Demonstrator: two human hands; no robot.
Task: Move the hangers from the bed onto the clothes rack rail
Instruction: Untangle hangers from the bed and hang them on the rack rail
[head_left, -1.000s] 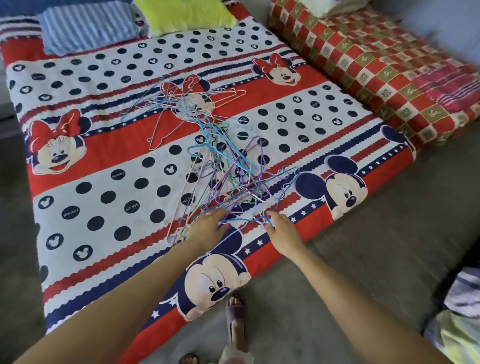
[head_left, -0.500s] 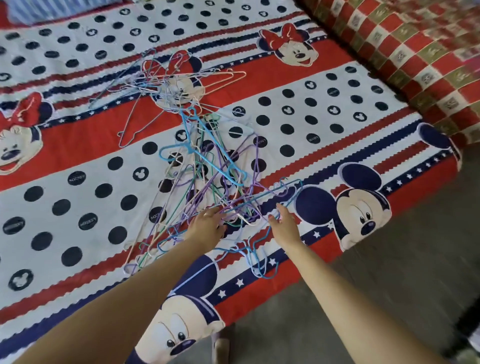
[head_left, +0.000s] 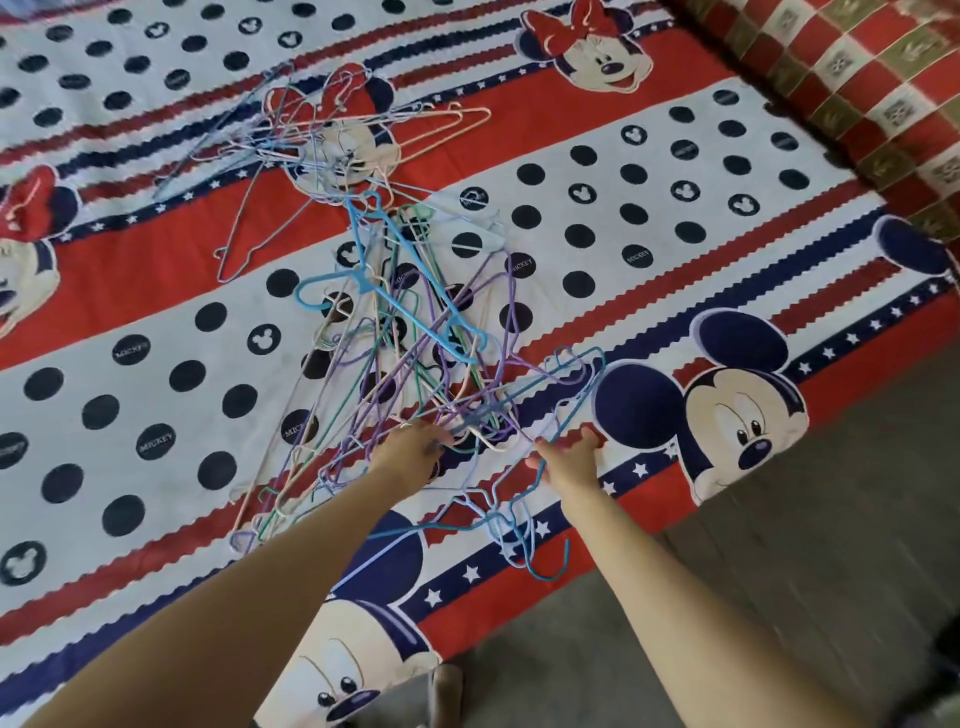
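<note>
A tangled heap of wire hangers (head_left: 415, 332) lies mid-bed (head_left: 156, 322), stretching toward 11 o'clock. At its 6 o'clock edge the left hand (head_left: 410, 452) and right hand (head_left: 569, 460) each grasp hanger wires

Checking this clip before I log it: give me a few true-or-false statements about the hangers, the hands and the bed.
1. The hangers lie in a tangled heap on the bed. True.
2. The left hand and the right hand both reach the near edge of the heap. True.
3. A clothes rack rail shows in this view. False: only bedding and floor show.
4. All the hangers are one colour. False: blue, purple, green and pink ones are mixed.
5. The pink hanger lies at the far end of the heap. True.
</note>
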